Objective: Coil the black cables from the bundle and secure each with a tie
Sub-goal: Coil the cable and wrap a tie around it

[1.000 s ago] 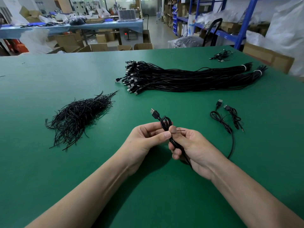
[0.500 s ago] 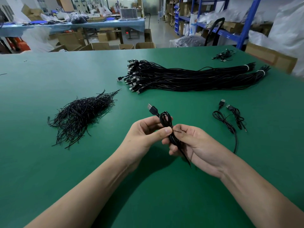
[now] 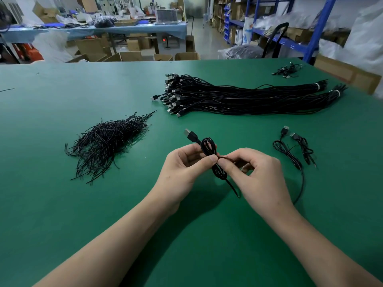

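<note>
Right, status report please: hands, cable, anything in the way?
Left hand pinches coiled cable mid-coil. Right hand pinches tie at that spot. Tie pile left, cable bundle beyond, both apart from the hands.

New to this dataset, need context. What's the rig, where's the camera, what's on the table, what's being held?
There is no machine here. A person works with two bare hands, filmed by one wide-angle camera worn on the head, looking forward and down. That is the only view. It shows a green table. On it lie a long bundle of black cables, a pile of short black ties to the left, and two more cables to the right. The left hand pinches a coiled cable at its middle, with the USB plug pointing away. The right hand pinches a thin tie at the coil's middle, apparently to fasten it.
</note>
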Available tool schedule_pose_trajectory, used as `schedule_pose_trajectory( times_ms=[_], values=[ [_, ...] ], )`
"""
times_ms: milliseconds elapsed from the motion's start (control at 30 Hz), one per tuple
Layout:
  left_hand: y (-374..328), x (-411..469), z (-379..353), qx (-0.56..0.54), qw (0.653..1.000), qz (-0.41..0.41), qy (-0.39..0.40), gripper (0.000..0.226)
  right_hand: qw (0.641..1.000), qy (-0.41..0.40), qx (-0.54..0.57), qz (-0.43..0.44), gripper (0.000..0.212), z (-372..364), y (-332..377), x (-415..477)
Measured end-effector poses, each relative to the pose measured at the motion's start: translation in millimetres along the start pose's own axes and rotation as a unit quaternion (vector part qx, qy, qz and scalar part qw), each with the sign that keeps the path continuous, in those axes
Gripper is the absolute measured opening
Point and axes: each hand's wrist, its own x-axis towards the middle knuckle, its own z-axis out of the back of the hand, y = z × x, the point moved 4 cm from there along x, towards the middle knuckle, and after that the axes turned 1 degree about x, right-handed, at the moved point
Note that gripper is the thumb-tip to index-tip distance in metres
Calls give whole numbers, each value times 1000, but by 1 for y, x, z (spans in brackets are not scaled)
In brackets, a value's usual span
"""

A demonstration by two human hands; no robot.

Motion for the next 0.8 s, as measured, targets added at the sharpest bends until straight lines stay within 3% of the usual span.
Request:
schedule_pose_trajectory(
  times_ms=[100,533,800],
  values=[
    [-1,-1,0,0,1000,-2,-10,14,999,-39,5,13,11,3,2,0],
    [-3,-3,-2,46,998,-28,-33,6,997,-75,5,-23,19,2,1,-5],
    [-1,-2,1,75,995,-14,-58,2,988,-32,-90,120,10,-1,11,-6]
  ],
)
